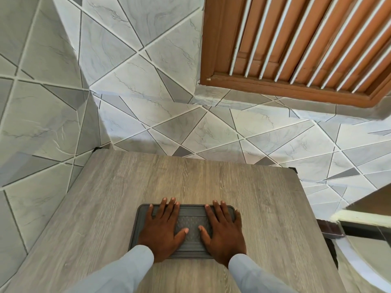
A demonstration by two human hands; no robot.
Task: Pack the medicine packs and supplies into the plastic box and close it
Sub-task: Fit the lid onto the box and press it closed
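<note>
A dark grey plastic box (191, 226) with a textured lid lies shut on the wooden table (105, 208), near its front middle. My left hand (164, 228) lies flat on the left half of the lid, fingers straight and spread. My right hand (223, 229) lies flat on the right half in the same way. Both thumbs point inward over the lid's patterned middle. No medicine packs or supplies show outside the box; its inside is hidden.
The table stands in a corner of grey marble-pattern tiled walls (148, 102). A brown wooden window frame with white bars (296, 49) is at the upper right. To the right of the table is a dark rail (359, 227) and a white ledge.
</note>
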